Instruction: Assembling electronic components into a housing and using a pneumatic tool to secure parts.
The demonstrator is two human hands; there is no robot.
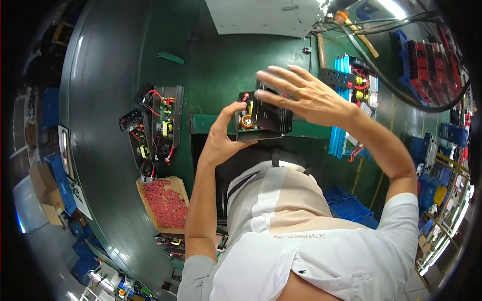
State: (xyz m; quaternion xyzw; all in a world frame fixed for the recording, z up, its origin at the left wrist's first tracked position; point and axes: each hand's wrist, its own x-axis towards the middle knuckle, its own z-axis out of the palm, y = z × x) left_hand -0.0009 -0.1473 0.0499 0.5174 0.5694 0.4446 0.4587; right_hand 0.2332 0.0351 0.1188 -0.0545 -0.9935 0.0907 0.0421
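Note:
At the near edge of the green bench, my left hand (pixel 223 133) grips an open electronic unit (pixel 246 121) by its left and lower sides. Inside its dark metal case are a copper-wound ring coil, a yellow part and red wires. A black slotted panel (pixel 273 116) stands at the unit's right side. My right hand (pixel 306 95) is over the top of this panel, fingers stretched out and slightly blurred. Whether the right palm or thumb touches the panel is hidden.
Several open circuit assemblies (pixel 168 123) lie to the left. A cardboard tray (pixel 183 193) below them holds small red parts. Blue-finned units (pixel 337 138) stand right, near a hanging black cable (pixel 401 103). A green strip-like tool (pixel 170 57) lies far left; a grey metal box (pixel 261 20) is at the back.

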